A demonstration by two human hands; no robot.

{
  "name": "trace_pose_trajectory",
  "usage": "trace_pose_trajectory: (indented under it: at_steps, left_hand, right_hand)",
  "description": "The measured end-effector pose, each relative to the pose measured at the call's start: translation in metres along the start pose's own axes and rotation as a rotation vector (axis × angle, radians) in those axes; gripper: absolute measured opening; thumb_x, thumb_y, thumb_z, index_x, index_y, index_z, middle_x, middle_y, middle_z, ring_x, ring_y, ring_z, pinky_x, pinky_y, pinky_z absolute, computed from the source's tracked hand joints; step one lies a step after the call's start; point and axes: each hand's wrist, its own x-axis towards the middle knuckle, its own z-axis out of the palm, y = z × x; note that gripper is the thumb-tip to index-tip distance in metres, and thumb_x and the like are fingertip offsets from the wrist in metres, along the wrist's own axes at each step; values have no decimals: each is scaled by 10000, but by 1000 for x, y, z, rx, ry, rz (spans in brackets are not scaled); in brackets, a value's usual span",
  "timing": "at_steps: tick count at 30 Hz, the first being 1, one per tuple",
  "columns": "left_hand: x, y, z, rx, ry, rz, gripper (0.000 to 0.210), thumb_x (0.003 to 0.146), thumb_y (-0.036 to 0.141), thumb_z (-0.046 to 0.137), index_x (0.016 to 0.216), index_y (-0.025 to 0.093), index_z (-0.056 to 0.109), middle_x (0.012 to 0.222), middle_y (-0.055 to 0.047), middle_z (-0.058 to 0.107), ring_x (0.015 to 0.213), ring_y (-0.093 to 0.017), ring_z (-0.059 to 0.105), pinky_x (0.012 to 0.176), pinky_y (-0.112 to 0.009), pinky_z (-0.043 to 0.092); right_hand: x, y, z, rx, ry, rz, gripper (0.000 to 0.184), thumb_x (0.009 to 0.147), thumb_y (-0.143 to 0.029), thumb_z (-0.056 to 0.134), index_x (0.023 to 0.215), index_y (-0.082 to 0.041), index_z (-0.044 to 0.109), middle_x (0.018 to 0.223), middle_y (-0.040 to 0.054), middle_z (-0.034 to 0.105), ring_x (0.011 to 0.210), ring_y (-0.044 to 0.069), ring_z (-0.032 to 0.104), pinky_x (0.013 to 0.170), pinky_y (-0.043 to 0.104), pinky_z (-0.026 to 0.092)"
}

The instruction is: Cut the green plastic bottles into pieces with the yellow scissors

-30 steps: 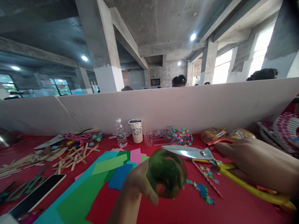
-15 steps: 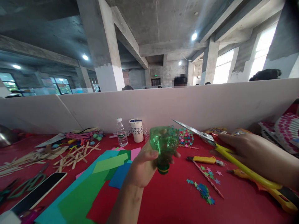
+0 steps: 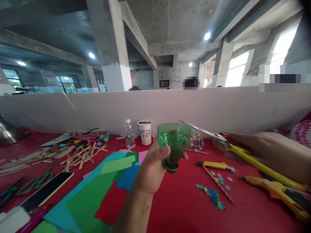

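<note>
My left hand [image 3: 152,168] grips the cut-off top of a green plastic bottle [image 3: 174,142], held upside down with its capped neck pointing at the table and its cut rim facing up. My right hand [image 3: 272,153] holds large yellow-handled scissors [image 3: 225,139]; their steel blades point left and reach to just right of the bottle's rim, slightly apart from it.
On the red table [image 3: 184,207] lie coloured paper sheets [image 3: 104,184], wooden sticks [image 3: 80,155], green scissors [image 3: 34,181], a phone [image 3: 46,192], a yellow utility knife [image 3: 215,165], a yellow glue gun [image 3: 274,191], star confetti [image 3: 213,194], a water bottle [image 3: 129,133] and a white cup [image 3: 145,132]. A white partition [image 3: 194,106] stands behind.
The left hand raised the green bottle piece and turned it neck-down. The right hand lifted the scissors off the table and brought the blades up beside the bottle's rim.
</note>
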Motion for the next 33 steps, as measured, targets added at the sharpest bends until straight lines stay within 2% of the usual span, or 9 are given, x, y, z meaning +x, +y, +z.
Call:
trace_pose_trajectory:
  at_steps: [4, 9, 15, 18, 20, 23, 26, 30, 33]
  left_hand:
    - [-1, 2, -1, 10, -18, 3, 509, 788, 404, 629, 1239, 173, 579, 937, -81, 702, 733, -190, 638, 667, -297, 456]
    - [0, 2, -6, 72, -37, 0, 526, 757, 390, 634, 1235, 177, 582, 914, -81, 699, 727, -197, 631, 649, -301, 432]
    - [-1, -2, -7, 127, -43, 39, 569, 719, 329, 669, 1263, 207, 558, 937, -65, 700, 734, -195, 618, 648, -297, 421]
    - [-1, -6, -6, 166, -42, 58, 569, 730, 283, 662, 1283, 224, 539, 974, -59, 695, 815, -209, 621, 733, -314, 447]
    - [-1, -8, -6, 172, -38, 68, 569, 743, 269, 649, 1297, 235, 524, 981, -53, 691, 864, -217, 619, 788, -327, 447]
    - [-1, -10, -5, 150, -35, 78, 580, 734, 279, 653, 1297, 234, 522, 910, -41, 694, 804, -196, 607, 712, -297, 436]
    - [-1, -11, -7, 133, -40, 74, 592, 722, 293, 666, 1295, 233, 528, 895, -39, 693, 766, -185, 598, 673, -289, 427]
    - [0, -11, -9, 128, -62, 62, 614, 724, 308, 681, 1312, 244, 514, 983, -49, 690, 782, -188, 613, 719, -307, 448]
    - [0, -9, -8, 96, -72, 57, 583, 727, 333, 696, 1277, 230, 535, 957, -55, 696, 771, -187, 622, 704, -297, 453]
  right_hand:
    - [14, -2, -19, -9, -151, -28, 368, 860, -450, 372, 925, -249, 673, 1090, 152, 768, 918, 371, 739, 740, 510, 588]
    - [21, -2, -32, -73, -212, -38, 401, 849, -434, 380, 1024, -224, 673, 1157, 189, 735, 984, 408, 710, 802, 585, 543]
    - [18, -3, -35, -112, -244, -17, 366, 837, -421, 410, 1014, -237, 671, 1175, 168, 733, 1006, 394, 705, 816, 571, 540]
    - [16, -4, -34, -126, -239, -8, 337, 844, -415, 417, 983, -229, 661, 1150, 182, 740, 977, 412, 712, 756, 561, 551]
    - [14, -6, -33, -127, -231, -19, 330, 860, -390, 413, 1011, -215, 647, 1085, 179, 760, 921, 393, 729, 714, 535, 552]
    - [12, -7, -30, -123, -219, -45, 302, 887, -317, 396, 1049, -195, 620, 893, 128, 783, 767, 335, 746, 623, 466, 532]
    - [9, -6, -27, -128, -210, -47, 260, 893, -287, 410, 1020, -195, 616, 755, 91, 763, 673, 326, 740, 543, 414, 480]
    - [7, -2, -24, -128, -198, -39, 261, 883, -341, 427, 990, -211, 626, 902, 146, 776, 756, 358, 744, 591, 425, 483]
    - [8, -2, -23, -106, -194, -4, 246, 871, -366, 422, 944, -228, 613, 808, 128, 766, 694, 351, 732, 567, 406, 462]
